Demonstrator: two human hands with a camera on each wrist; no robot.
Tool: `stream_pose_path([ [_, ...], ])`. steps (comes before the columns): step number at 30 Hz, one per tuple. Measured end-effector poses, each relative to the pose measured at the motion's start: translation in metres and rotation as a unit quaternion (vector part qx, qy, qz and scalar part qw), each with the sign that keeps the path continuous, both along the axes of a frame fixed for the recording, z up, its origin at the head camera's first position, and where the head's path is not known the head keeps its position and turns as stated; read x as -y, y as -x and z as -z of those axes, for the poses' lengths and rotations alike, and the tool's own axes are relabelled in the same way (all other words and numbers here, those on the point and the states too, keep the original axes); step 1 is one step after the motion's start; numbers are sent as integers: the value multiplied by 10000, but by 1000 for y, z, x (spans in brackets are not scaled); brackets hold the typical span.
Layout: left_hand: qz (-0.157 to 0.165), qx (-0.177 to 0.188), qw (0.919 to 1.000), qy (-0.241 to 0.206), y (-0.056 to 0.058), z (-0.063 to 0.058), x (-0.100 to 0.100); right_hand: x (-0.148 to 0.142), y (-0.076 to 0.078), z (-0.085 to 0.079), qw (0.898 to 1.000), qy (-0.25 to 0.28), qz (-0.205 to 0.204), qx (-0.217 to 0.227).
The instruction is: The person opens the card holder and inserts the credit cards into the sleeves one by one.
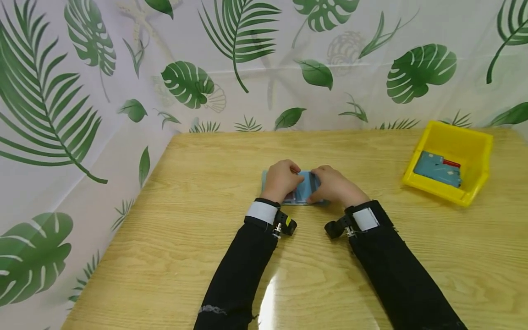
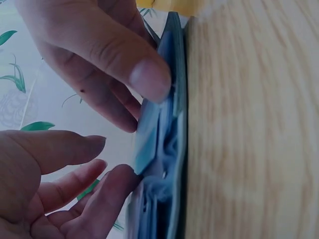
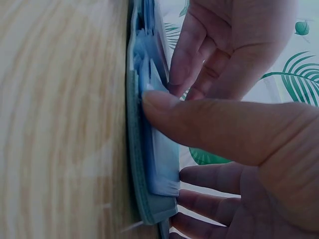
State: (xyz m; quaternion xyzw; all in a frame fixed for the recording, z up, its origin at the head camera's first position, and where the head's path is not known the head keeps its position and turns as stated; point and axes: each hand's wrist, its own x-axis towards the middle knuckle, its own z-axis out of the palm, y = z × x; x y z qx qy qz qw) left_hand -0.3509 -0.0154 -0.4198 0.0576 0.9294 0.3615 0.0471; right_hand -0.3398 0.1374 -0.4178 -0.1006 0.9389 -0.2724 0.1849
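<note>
A light-blue card holder [image 1: 304, 187] with clear plastic sleeves lies unfolded on the table, blue inside. My right hand [image 1: 335, 185] grips its right part. In the right wrist view the right thumb [image 3: 162, 104] presses the near edge while the other fingers reach to the far side. Over the left part of the holder is my left hand [image 1: 282, 178]. A fingertip [image 2: 127, 174] of that hand touches the sleeves near the middle, its thumb [image 2: 89, 147] raised apart in the left wrist view. The left hand hides part of the holder in the head view.
A yellow bin [image 1: 447, 195] stands at the right of the wooden table [image 1: 198, 229], holding grey-blue items [image 1: 437, 169] and something red [image 1: 451, 163]. A leaf-patterned sheet [image 1: 247, 105] hangs behind and along the left side.
</note>
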Motion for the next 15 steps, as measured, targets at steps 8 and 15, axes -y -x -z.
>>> stream_pose_path([
  [8, 661, 482, 9935, -788, -1, -1, 18, -1, -1, -1, 9999, -80, 61, -5],
  [15, 387, 445, 9978, -302, -3, -5, 58, -2, 0, 0, 9999, -68, 70, -82],
])
